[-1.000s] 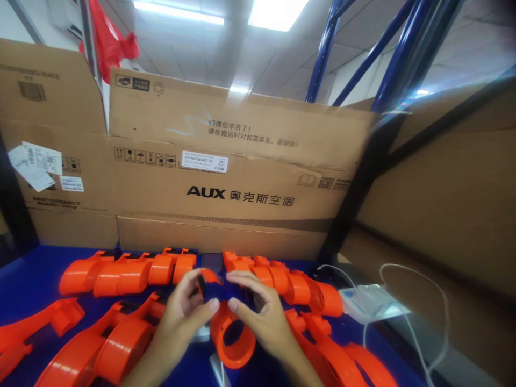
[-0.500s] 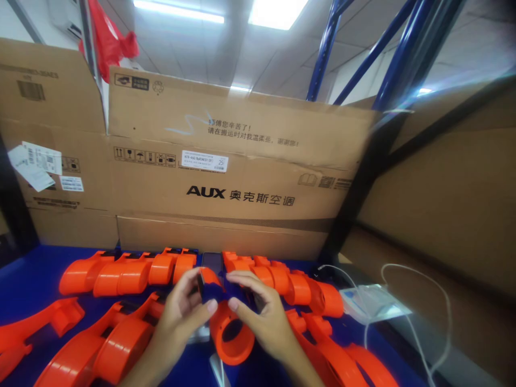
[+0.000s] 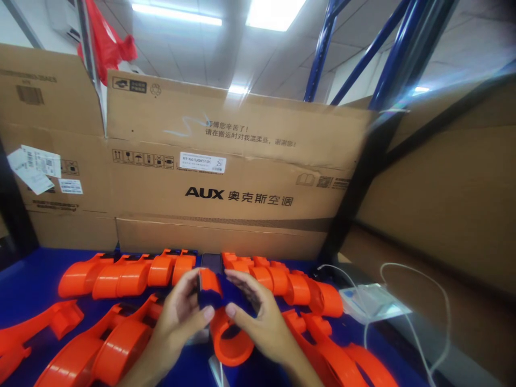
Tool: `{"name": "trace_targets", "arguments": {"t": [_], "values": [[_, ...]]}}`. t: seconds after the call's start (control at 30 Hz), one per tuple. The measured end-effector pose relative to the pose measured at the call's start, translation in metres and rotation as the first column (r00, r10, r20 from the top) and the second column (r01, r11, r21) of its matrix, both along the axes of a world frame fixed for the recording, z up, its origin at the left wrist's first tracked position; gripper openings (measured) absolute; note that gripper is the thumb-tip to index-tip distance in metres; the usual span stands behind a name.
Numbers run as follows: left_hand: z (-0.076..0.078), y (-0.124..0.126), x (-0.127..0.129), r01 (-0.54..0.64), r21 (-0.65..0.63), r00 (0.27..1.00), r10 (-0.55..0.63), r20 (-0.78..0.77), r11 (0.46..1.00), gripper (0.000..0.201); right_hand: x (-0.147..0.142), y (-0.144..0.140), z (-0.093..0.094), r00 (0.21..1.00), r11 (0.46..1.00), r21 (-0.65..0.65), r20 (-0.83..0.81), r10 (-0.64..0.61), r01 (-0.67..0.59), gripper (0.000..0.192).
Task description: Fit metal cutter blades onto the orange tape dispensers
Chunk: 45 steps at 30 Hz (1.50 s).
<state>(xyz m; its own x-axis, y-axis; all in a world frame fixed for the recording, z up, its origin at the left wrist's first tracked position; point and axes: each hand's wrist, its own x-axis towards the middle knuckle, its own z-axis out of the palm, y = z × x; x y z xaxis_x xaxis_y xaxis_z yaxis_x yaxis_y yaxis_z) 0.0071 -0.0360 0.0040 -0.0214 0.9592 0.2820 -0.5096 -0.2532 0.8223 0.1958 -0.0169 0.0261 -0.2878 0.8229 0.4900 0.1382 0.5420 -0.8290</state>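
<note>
Both my hands hold one orange plastic tape dispenser (image 3: 230, 344) low in the middle of the view, above the blue table (image 3: 28, 277). My left hand (image 3: 181, 317) grips its left side, thumb near the top. My right hand (image 3: 262, 320) wraps its right side, fingers over the upper orange end (image 3: 210, 280). The dispenser's round ring faces me below my thumbs.
Rows of orange dispensers (image 3: 129, 274) lie left, behind and right (image 3: 306, 290) of my hands. A dark phone (image 3: 212, 261) lies behind them. Large AUX cardboard boxes (image 3: 226, 177) wall off the back. A white charger with cable (image 3: 368, 301) sits right, by blue rack posts (image 3: 387, 59).
My hands and the dispenser have barely shifted; my thumbs moved slightly closer together over the ring. The view dropped a little.
</note>
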Motion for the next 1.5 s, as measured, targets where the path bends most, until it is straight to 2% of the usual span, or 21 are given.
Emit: {"name": "trace_targets", "arguments": {"t": [0.07, 0.17, 0.27, 0.37, 0.47, 0.57, 0.67, 0.8, 1.0, 1.23, 1.37, 1.43, 1.5], "values": [[-0.001, -0.002, 0.000, 0.001, 0.015, 1.000, -0.002, 0.017, 1.000, 0.063, 0.001, 0.000, -0.002, 1.000, 1.000, 0.005, 0.014, 0.004, -0.004, 0.054], [0.000, -0.003, -0.001, 0.044, 0.032, 0.999, -0.044, -0.005, 0.999, 0.065, 0.002, 0.000, -0.003, 0.995, 0.998, 0.059, 0.088, -0.043, 0.038, 0.051], [-0.001, -0.002, -0.004, 0.093, 0.060, 0.993, -0.088, -0.072, 0.994, 0.071, 0.002, 0.001, -0.003, 0.968, 0.971, 0.214, 0.203, -0.150, 0.106, 0.058], [-0.006, 0.001, -0.007, 0.056, 0.083, 0.984, -0.042, -0.171, 0.995, 0.066, 0.002, 0.002, -0.005, 0.919, 0.882, 0.444, 0.262, -0.294, 0.156, 0.063], [-0.010, 0.004, -0.009, -0.057, 0.108, 0.955, 0.086, -0.282, 0.992, 0.052, 0.002, 0.003, -0.009, 0.872, 0.778, 0.611, 0.290, -0.395, 0.149, 0.057], [-0.011, 0.006, -0.010, -0.178, 0.151, 0.903, 0.222, -0.367, 0.972, 0.042, 0.001, 0.003, -0.012, 0.834, 0.703, 0.700, 0.309, -0.458, 0.127, 0.053], [-0.010, 0.006, -0.010, -0.220, 0.177, 0.874, 0.274, -0.400, 0.959, 0.039, 0.000, 0.003, -0.013, 0.826, 0.669, 0.735, 0.307, -0.474, 0.111, 0.051], [-0.008, 0.004, -0.010, -0.215, 0.171, 0.873, 0.267, -0.408, 0.962, 0.039, -0.001, 0.003, -0.014, 0.824, 0.650, 0.749, 0.286, -0.489, 0.125, 0.054], [-0.003, 0.002, -0.011, -0.203, 0.153, 0.891, 0.247, -0.380, 0.967, 0.034, -0.002, 0.004, -0.018, 0.819, 0.651, 0.747, 0.283, -0.500, 0.139, 0.060], [-0.011, 0.009, -0.011, -0.245, 0.151, 0.893, 0.284, -0.350, 0.958, 0.035, -0.002, 0.004, -0.018, 0.810, 0.645, 0.752, 0.291, -0.509, 0.135, 0.060], [-0.009, 0.007, -0.011, -0.241, 0.124, 0.896, 0.270, -0.352, 0.963, 0.038, -0.003, 0.003, -0.017, 0.816, 0.653, 0.745, 0.290, -0.500, 0.135, 0.059], [-0.005, 0.003, -0.009, -0.208, 0.118, 0.906, 0.237, -0.351, 0.971, 0.042, -0.003, 0.002, -0.016, 0.826, 0.663, 0.733, 0.277, -0.491, 0.149, 0.060], [-0.003, -0.001, -0.007, -0.124, 0.132, 0.931, 0.162, -0.328, 0.983, 0.052, -0.002, 0.001, -0.013, 0.847, 0.691, 0.703, 0.253, -0.468, 0.172, 0.061]]}}
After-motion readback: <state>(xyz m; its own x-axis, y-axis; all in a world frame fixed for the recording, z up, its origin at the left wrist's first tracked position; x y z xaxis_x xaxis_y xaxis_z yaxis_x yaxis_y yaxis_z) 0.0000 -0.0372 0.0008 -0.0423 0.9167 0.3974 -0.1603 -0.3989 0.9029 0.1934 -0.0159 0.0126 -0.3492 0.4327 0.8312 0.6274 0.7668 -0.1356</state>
